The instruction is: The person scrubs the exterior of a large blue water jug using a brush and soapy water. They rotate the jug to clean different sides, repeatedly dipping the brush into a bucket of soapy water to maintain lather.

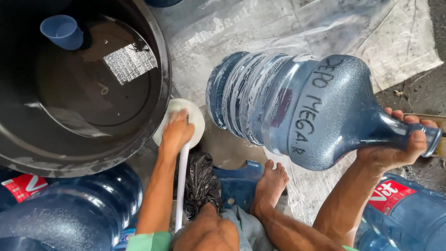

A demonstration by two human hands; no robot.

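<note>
From the head view, the person's right hand [399, 139] is wrapping its fingers around the neck of a big blue water jug [297, 104], which is tipping sideways in the air, soapy streaks clinging to its ribbed body. The left hand [176, 132] is lying curled on a round white dish [181, 122] just beside a large black tub [79, 88] of water, where a small blue cup [61, 31] is sitting. More blue jugs [79, 214] are standing around.
</note>
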